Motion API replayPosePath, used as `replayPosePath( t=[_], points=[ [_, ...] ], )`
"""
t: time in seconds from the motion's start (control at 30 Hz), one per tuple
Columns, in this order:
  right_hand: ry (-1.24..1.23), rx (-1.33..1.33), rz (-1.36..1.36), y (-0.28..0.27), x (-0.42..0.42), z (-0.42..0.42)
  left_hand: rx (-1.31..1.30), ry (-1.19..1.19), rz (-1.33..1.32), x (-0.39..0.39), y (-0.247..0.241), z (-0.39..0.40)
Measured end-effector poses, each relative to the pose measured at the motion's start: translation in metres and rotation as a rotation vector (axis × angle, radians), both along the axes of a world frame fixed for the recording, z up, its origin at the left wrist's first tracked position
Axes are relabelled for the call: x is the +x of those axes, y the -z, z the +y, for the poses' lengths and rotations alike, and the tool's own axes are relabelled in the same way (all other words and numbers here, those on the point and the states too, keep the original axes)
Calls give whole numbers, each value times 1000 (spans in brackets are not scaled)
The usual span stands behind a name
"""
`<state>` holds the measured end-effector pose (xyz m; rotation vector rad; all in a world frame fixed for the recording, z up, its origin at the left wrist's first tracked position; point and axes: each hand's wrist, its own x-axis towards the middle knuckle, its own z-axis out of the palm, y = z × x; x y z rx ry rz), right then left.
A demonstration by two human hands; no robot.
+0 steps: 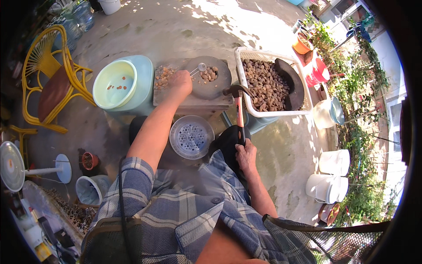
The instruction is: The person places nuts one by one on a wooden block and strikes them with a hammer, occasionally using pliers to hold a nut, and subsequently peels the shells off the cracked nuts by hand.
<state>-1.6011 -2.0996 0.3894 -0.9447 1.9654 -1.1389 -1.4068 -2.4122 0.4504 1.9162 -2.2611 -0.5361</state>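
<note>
My left hand (180, 82) holds a small metal spoon-like tool (201, 67) with a round coiled or ringed head, over a round dark stone slab (211, 89). Brown nuts or fruit stones (209, 74) lie in the slab's hollow. Broken shells and pieces (164, 76) are spread on the wooden board (165, 99) left of the slab. In my right hand (246, 152) is the handle of a claw hammer (238, 102), its head up beside the board's right edge. A white plastic basket (276, 114) on the right holds many brown nuts (263, 85) and a curved dark piece (291, 84).
A pale green basin (99, 86) with several brown kernels stands on a blue stool (145, 71) at left. A perforated metal bowl (192, 137) sits between my knees. A yellow rattan chair (54, 82) is farther left; white buckets (334, 162) and plants stand right.
</note>
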Motion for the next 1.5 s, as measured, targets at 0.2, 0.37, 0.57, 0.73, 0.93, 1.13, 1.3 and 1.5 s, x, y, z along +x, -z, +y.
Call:
replayPosePath(
  t=[0.2, 0.37, 0.57, 0.73, 0.93, 1.13, 1.3, 1.5],
  points=[
    [-30, -2, 41, -7, 3, -2, -130, -17, 123, 30, 18, 17],
    [-59, 1, 94, -7, 4, -2, -164, 6, 147, 43, 24, 27],
    [-92, -16, 104, -4, 3, -3, -109, -97, 130, 50, 34, 29],
    [-103, -26, 127, -8, 6, -4, -203, -91, 213, 56, 24, 24],
    [-99, -11, 57, 0, 2, -6, -206, -1, 206, 31, -2, 16],
    [-88, 10, 11, -6, 3, -8, -46, -5, 110, -4, 8, 4],
    [-75, 6, -3, -4, 3, -6, -96, 5, 150, 13, 5, 14],
    [-76, 40, 5, -16, 8, -9, -169, -142, 198, 38, 47, 15]
  ],
)
